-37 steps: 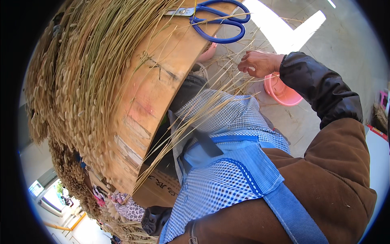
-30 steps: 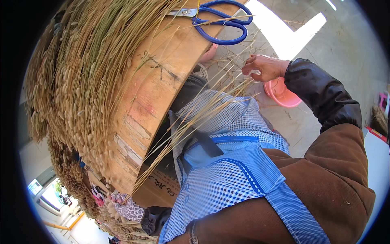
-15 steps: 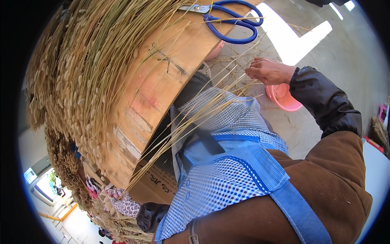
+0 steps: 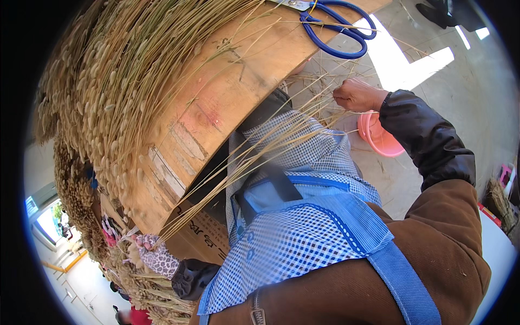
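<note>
My left hand, in a leopard-print glove, is closed round dried grass stalks with fluffy heads at the lower left; the long stalks slant up and right across my checked apron. My bare right hand has curled fingers near their far ends, above a pink basin; what it grips, if anything, is hidden. Blue-handled scissors lie open on the curved wooden table edge, beside a thick spread of bunny-tail grasses.
A cardboard piece is under the table edge. Loose stalks lie on the floor. Someone's dark shoes show at the top right, and a bundle lies at the far right. More dried bunches and small distant figures are at the left.
My left hand has come up and shows more of its fingers. My right hand's fingers have curled tighter. The view has shifted, and dark shoes have entered at the top right.
</note>
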A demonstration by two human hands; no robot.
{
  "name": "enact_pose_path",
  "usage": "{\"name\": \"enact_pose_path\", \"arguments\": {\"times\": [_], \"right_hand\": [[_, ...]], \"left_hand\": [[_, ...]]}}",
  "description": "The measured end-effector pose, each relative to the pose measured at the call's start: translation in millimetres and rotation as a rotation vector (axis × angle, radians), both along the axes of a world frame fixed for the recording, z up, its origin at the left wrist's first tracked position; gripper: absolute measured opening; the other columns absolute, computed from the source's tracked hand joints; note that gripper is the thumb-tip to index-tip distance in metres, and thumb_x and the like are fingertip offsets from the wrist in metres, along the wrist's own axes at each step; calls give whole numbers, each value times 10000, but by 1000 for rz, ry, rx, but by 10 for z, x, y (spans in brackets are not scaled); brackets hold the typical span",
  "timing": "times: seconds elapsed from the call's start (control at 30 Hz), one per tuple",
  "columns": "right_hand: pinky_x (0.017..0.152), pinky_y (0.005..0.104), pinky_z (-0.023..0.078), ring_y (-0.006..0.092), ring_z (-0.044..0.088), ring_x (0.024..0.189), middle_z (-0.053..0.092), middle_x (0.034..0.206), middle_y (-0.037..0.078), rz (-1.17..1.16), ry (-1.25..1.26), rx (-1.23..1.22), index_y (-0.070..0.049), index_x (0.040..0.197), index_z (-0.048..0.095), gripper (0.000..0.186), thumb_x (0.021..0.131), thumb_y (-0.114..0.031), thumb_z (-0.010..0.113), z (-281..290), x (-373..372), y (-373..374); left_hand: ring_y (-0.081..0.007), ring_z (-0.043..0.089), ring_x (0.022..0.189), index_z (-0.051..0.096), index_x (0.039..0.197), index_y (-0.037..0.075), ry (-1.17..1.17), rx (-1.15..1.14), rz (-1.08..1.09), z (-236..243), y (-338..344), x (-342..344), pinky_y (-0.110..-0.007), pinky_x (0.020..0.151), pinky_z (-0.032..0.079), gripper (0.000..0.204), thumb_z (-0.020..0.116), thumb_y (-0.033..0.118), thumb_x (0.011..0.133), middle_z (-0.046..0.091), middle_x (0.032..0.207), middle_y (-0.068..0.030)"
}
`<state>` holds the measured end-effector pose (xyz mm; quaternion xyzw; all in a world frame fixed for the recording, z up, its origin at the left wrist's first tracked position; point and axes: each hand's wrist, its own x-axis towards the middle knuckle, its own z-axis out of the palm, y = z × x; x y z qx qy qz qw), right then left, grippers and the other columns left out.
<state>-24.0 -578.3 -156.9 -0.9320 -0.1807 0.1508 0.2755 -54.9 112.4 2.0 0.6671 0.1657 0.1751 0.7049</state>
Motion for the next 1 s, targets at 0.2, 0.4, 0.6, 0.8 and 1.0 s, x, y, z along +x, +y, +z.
{"name": "enact_pose_path", "arguments": {"times": [0.2,0.4,0.6,0.8,1.0], "right_hand": [[616,476,457,394,593,659,598,675,221,-156,95,-39,36,644,594,254,742,-187,526,-93,130,60],[590,439,495,317,631,605,621,587,159,-450,582,125,14,599,603,239,709,-186,536,-85,230,17],[609,402,508,284,649,648,636,637,122,-141,-162,-398,-43,629,651,130,674,-138,574,-326,91,8],[602,422,483,319,614,624,586,603,135,277,-107,-674,-15,709,616,74,666,-64,581,-468,-140,-756],[804,353,448,243,583,816,590,757,88,435,-232,-648,-23,774,605,110,700,-101,582,-370,-297,-1081]], "left_hand": [[-81,421,621,502,1182,-11,-83,-635,-133,80,-413,-18,-187,591,392,276,362,68,958,457,804,-8],[-93,452,611,551,1111,-6,9,-697,-30,98,-661,6,-202,575,407,257,351,74,972,505,821,-20],[-116,491,735,522,1194,10,-205,-1746,-63,-139,-326,-2,-224,667,424,309,367,27,928,532,930,-31],[-124,494,689,506,1135,-25,-184,-671,-268,45,10,-188,-218,689,443,287,312,134,996,503,849,-51],[-116,436,674,509,1166,-11,-42,-351,-207,-209,50,-60,-233,624,404,242,447,59,943,494,826,-38]]}}
